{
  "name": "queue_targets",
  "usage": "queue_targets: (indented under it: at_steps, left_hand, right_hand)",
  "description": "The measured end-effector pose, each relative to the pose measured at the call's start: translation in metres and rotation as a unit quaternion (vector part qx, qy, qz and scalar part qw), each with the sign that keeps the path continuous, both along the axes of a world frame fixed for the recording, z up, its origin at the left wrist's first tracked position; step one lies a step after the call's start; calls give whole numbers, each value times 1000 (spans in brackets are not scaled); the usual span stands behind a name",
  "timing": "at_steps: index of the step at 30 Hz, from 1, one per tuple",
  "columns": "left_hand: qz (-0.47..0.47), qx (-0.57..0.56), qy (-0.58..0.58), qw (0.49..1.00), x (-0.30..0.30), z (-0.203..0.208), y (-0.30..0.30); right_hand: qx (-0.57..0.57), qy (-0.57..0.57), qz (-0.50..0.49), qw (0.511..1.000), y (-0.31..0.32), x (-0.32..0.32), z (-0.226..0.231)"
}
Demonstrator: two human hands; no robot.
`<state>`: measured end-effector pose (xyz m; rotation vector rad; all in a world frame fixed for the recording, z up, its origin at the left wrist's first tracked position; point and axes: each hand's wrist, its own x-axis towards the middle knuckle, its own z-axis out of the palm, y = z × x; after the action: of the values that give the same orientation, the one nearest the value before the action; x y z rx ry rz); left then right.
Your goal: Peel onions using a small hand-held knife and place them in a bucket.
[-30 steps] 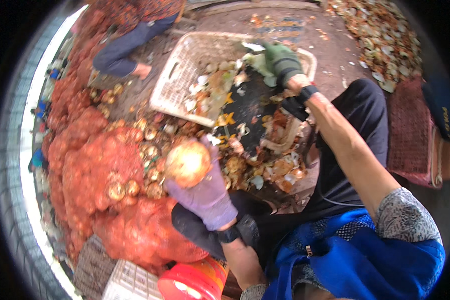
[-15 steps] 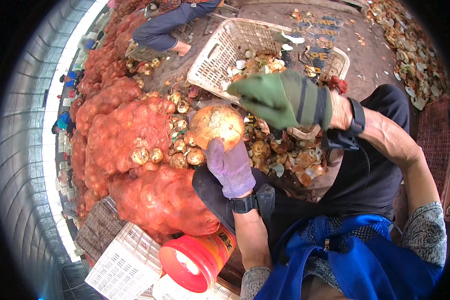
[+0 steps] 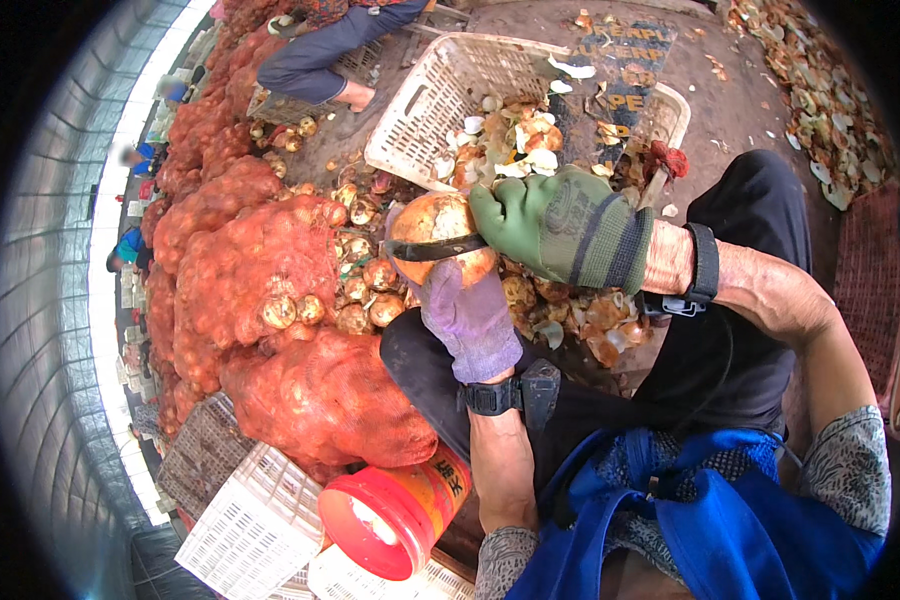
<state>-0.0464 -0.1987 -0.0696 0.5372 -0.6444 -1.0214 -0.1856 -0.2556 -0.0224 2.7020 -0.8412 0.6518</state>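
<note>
My left hand (image 3: 470, 325), in a purple glove, is closed around a large yellow onion (image 3: 438, 216) and holds it up above my knee. A dark, narrow knife blade (image 3: 432, 248) lies across the onion's face. My right hand (image 3: 582, 228), in a green glove with dark bands, grips the knife beside the onion; its handle is hidden in the fist. Behind the hands stands a pale plastic crate (image 3: 402, 150) with onion skins (image 3: 515, 140) heaped in it. Several loose onions (image 3: 355, 318) lie to the left of the held one.
Red mesh sacks of onions (image 3: 260, 275) crowd the left side. A red bucket (image 3: 345, 520) and a white crate (image 3: 255, 530) stand at lower left. Another person's leg (image 3: 320, 62) is at the far left. Scattered skins (image 3: 815, 100) cover the ground at right.
My right hand, blurred before, has come down and left to the onion, and the knife blade now shows across it. My left hand has shifted slightly right, turning the onion.
</note>
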Motion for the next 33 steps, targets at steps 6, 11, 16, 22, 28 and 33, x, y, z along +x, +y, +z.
queue_targets:
  at_steps: [6,11,16,22,28,33]
  left_hand:
    - [-45,31,37,998,-2,1,-1]
    - [-72,15,57,996,1,3,-2]
    - [-106,41,103,988,-5,0,-5]
    - [-148,70,87,983,-2,1,1]
    - [-122,82,81,986,-6,14,7]
    - [11,122,-254,959,-8,29,9]
  right_hand:
    - [31,10,32,999,-20,-12,-17]
    - [7,-9,18,1000,-18,-8,-17]
    - [-134,51,-26,989,-38,-10,-29]
    - [136,34,-154,978,-91,-31,-39]
    - [162,-39,-89,982,-85,-40,-52]
    - [696,-331,17,637,-32,-12,-2]
